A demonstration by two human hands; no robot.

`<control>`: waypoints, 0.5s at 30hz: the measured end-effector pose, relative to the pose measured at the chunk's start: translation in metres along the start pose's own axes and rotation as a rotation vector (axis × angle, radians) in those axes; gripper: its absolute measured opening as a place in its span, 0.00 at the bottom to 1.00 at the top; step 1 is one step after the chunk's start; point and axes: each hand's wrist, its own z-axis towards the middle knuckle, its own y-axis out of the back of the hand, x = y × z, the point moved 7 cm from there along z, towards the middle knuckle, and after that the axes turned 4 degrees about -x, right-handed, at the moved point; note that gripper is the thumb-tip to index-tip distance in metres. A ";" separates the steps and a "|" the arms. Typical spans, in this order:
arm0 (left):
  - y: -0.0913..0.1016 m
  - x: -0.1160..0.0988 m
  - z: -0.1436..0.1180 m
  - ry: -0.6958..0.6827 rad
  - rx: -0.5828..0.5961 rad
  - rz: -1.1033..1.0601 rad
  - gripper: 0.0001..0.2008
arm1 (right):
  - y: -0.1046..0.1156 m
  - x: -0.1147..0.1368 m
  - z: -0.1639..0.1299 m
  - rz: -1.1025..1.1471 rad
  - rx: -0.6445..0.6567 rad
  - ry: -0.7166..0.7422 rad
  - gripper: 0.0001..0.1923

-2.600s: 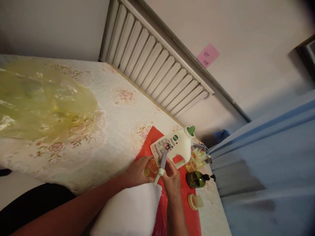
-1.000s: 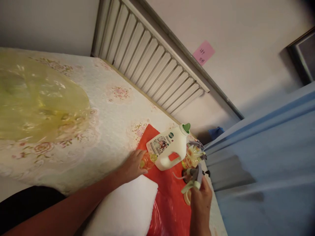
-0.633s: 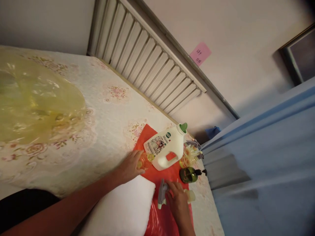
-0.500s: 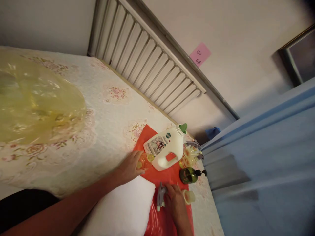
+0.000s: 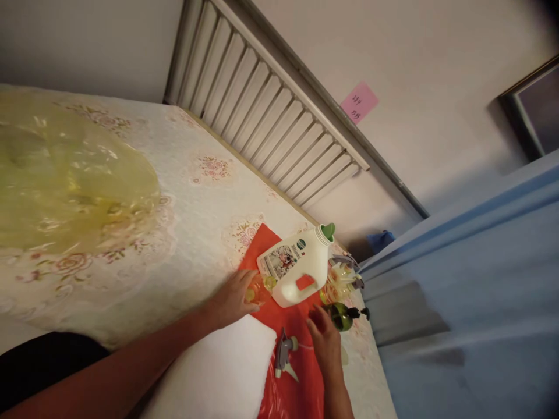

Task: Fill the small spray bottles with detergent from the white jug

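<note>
My left hand [image 5: 230,299] grips a small yellow-orange bottle [image 5: 258,288] standing on a red plastic sheet [image 5: 292,326], beside a white jug [image 5: 299,265] with a green spout. A grey spray-trigger head [image 5: 283,355] with its tube lies on the red sheet, apart from both hands. My right hand [image 5: 325,337] hovers with fingers apart just right of the trigger head, its fingertips close to a dark green pump bottle [image 5: 341,316].
A yellowish spray bottle [image 5: 343,278] stands behind the green one. A white pad [image 5: 218,372] lies at the near edge. A yellow translucent plastic bag [image 5: 70,174] covers the floral cloth at left. A radiator [image 5: 271,122] and a blue curtain [image 5: 471,302] bound the far and right sides.
My right hand lifted the spray-trigger head off the small bottle, laid it on the red sheet, let go and moved up toward the green bottle. My left hand kept hold of the small bottle.
</note>
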 end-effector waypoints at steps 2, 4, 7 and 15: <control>0.000 -0.001 0.000 -0.012 0.000 -0.019 0.33 | -0.001 0.004 0.015 0.150 -0.049 -0.058 0.31; 0.000 -0.001 0.000 -0.016 0.006 -0.035 0.34 | -0.007 0.011 0.028 0.274 -0.059 -0.097 0.34; -0.002 0.001 0.000 0.008 0.039 -0.049 0.34 | -0.020 0.021 0.043 0.369 -0.023 -0.102 0.33; 0.003 -0.003 0.000 0.052 0.068 -0.070 0.31 | -0.047 0.035 0.066 0.522 -0.023 -0.087 0.19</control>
